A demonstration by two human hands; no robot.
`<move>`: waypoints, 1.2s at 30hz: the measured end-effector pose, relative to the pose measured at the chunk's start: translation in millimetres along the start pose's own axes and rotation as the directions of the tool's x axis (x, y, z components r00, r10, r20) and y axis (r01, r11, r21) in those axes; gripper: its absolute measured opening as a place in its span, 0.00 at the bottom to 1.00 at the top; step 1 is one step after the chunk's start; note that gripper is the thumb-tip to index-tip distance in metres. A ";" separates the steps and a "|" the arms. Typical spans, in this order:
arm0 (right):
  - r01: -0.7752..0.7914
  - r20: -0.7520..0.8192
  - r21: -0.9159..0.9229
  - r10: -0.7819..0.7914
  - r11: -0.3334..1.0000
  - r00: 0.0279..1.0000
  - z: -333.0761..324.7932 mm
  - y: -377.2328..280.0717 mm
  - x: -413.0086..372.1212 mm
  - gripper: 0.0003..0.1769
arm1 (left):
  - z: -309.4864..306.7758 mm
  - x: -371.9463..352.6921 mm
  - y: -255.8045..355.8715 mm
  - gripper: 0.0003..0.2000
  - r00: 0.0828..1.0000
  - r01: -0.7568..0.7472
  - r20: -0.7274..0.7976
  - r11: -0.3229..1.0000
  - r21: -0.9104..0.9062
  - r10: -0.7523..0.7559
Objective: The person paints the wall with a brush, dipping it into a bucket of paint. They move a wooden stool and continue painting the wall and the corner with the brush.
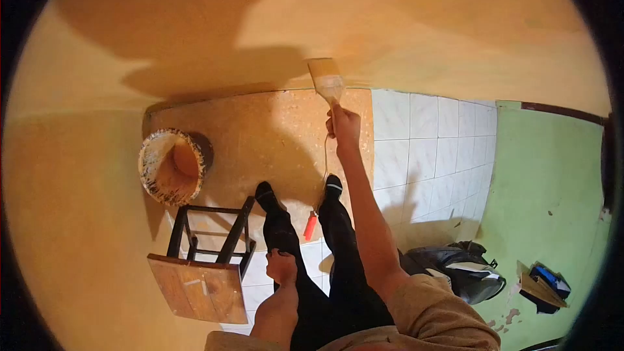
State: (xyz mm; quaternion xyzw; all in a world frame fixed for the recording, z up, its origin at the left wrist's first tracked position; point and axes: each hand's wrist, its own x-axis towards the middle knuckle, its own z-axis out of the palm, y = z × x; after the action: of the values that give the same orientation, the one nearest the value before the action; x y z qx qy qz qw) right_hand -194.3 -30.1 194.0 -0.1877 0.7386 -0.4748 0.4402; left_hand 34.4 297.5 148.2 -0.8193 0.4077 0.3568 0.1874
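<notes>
A wide flat paintbrush (327, 78) has its bristles against the orange-yellow wall (403, 32), low down near the floor. Its handle is in my right hand (345, 127), which is closed round it. My left hand (281, 266) hangs by my left thigh with its fingers curled; what they hold, if anything, is hidden. A paint-spattered bucket (148, 182) stands on the floor to the left. Between my feet lies a red-handled tool (311, 226), with a thin rod reaching up towards the brush.
Left of my legs is a wooden stool (198, 286) with dark legs. A dark bag (455, 270) sits on the right, beside the green wall (539, 182). Brown sheeting (240, 123) and white tiles (422, 136) cover the floor.
</notes>
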 end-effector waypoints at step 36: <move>0.152 -0.085 0.083 -0.145 0.985 0.986 -80.0 -24.5 32.3 0.25 | 17.2 -11.8 -1.3 0.13 0.999 -0.029 0.022 0.991 0.130 0.027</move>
State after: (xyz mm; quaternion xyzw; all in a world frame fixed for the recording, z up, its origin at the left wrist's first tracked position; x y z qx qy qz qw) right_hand -281.5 -21.4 212.9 -0.2036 0.7175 -0.5456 0.3822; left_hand 23.1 314.9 145.4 -0.7959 0.4398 0.3401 0.2396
